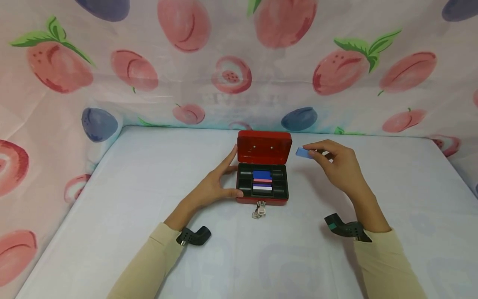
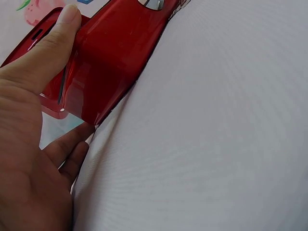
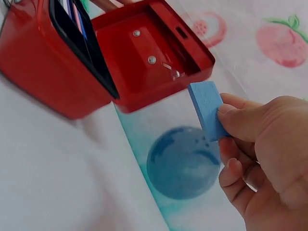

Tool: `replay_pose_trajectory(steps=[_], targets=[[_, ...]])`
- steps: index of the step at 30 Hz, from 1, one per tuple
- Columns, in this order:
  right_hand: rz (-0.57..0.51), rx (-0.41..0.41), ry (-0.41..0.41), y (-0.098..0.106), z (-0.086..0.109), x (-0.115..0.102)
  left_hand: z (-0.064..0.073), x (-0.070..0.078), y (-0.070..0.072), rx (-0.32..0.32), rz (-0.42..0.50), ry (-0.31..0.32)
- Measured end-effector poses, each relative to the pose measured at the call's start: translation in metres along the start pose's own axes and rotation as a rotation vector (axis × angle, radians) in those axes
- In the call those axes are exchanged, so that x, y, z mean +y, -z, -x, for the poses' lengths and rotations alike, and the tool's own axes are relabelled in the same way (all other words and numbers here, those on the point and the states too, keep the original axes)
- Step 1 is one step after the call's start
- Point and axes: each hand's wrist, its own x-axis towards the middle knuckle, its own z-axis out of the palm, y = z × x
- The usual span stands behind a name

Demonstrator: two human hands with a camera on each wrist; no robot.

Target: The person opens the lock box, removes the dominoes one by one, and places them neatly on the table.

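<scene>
A small red cash box point(image 1: 262, 201) stands on the table with its lid point(image 1: 264, 146) raised. Inside is a black tray point(image 1: 279, 176), its middle compartments holding several thin blocks in blue point(image 1: 262, 174), pink, purple and white. My left hand point(image 1: 214, 186) holds the box's left side, thumb on the front rim and index finger stretched up along the lid; some of its fingers are hidden behind the box. Right of the lid, above the table, my right hand point(image 1: 337, 164) pinches a flat light blue block point(image 3: 208, 109) between thumb and fingers, apart from the box.
Small keys point(image 1: 257, 213) hang from the lock at the box's front. White cloth point(image 1: 149, 166) covers the table. A fruit-print curtain point(image 1: 231, 33) rises along the back and left sides. Each wrist carries a black camera band point(image 1: 194, 236).
</scene>
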Motion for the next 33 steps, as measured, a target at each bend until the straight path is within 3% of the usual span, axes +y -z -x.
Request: replay_pose_trajectory(steps=[6, 9, 13, 16, 24, 33], targets=[[-0.025, 0.021, -0.046, 0.000, 0.003, 0.015, 0.000, -0.001, -0.001, 0.001, 0.001, 0.004], [-0.018, 0.016, -0.054, -0.001, 0.003, 0.022, -0.003, -0.015, -0.003, 0.014, -0.002, 0.006], [0.042, 0.034, -0.045, -0.018, 0.001, 0.076, -0.004, -0.015, -0.002, 0.012, -0.011, 0.008], [0.088, 0.035, -0.078, -0.030, 0.001, 0.107, -0.001, -0.001, 0.001, -0.001, -0.012, 0.021], [0.010, -0.095, -0.198, -0.019, 0.008, 0.058, 0.000, 0.000, 0.000, 0.003, -0.022, 0.030], [0.005, -0.106, -0.195, -0.023, 0.010, 0.058, -0.001, 0.001, 0.000, 0.002, -0.009, 0.034]])
